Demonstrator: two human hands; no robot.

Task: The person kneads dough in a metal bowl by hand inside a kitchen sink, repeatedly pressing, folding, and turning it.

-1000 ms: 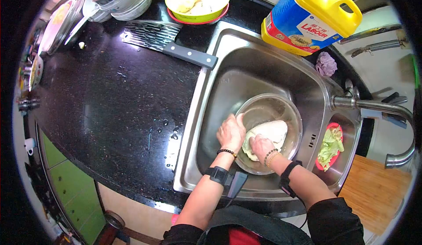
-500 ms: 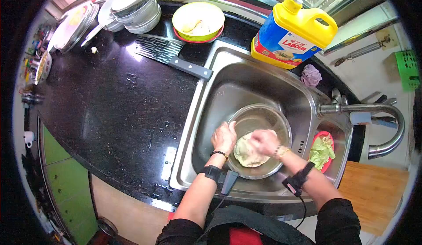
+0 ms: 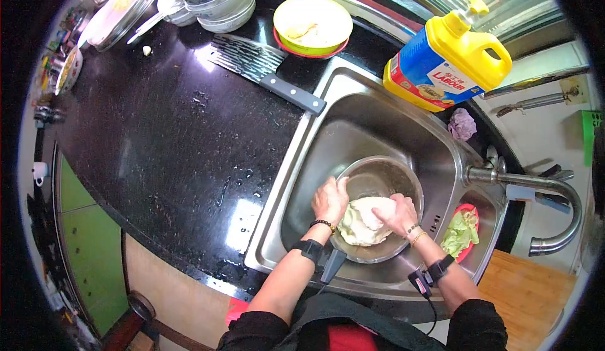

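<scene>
A round metal bowl (image 3: pixel 378 167) sits in the large basin of the sink, with a pale green and white cabbage (image 3: pixel 360 228) inside it. My left hand (image 3: pixel 331 201) is closed on the bowl's left rim, its thumb near the inner edge. On the bowl's right side, my right hand (image 3: pixel 403 215) grips a whitish part of the cabbage, thumb on top. The undersides of both hands are hidden.
A cleaver (image 3: pixel 258 74) lies left of the sink (image 3: pixel 318 124), its handle reaching the rim. A yellow detergent jug (image 3: pixel 441 64) stands behind. The faucet (image 3: pixel 548 184) curves at right, near leaves (image 3: pixel 461 234) in a red container. A wooden board (image 3: pixel 520 288) lies front right.
My right hand has moved slightly right and now shows clearly on a whitish part of the cabbage. My left hand stays at the bowl's rim. The whole view has shifted a little.
</scene>
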